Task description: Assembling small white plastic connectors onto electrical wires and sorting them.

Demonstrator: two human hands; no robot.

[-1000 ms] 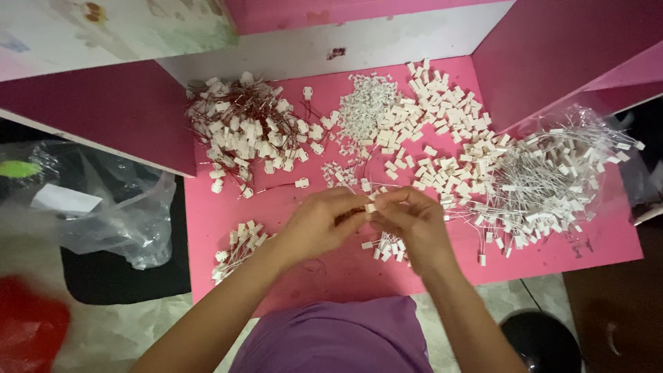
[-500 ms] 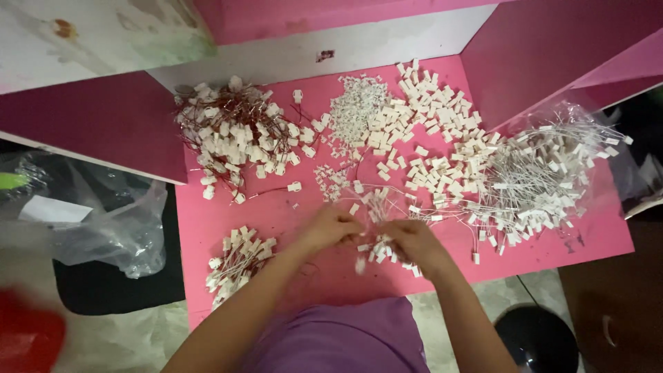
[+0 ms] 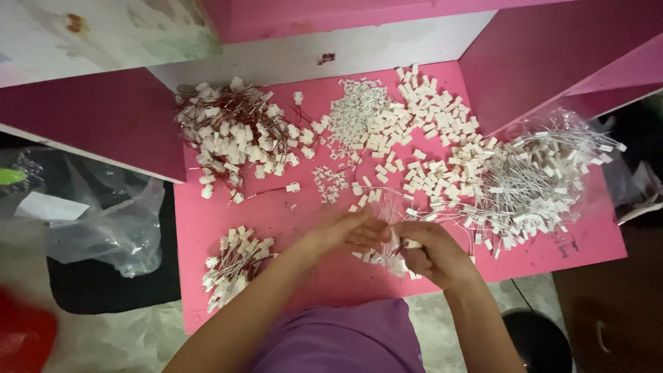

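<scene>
1. Left hand near the front edge of the pink table, fingers stretched toward the right hand, pinching at something small between the two hands; too small to tell what exactly.
2. Right hand clenched around a small bundle of white wired connectors, thin wires sticking up out of the fist.
3. The bundle sits just above the table's front edge, centre, touching both hands.
4. Loose white plastic housings heaped toward the back right corner; wired white leads on a clear bag at the right edge.
5. Red-wired connector pile at the back left; smaller finished-looking bunch at the front left corner.
6. Tiny white parts heap at back centre.
7. Crumpled clear plastic bag off the table's left edge.
8. Risk, my judgement: the bundle is close to the front edge, so a slack grip could drop pieces to the floor; thin wires could tangle or bend under the fist; piles near each other could get mixed by a sweeping wrist.
</scene>
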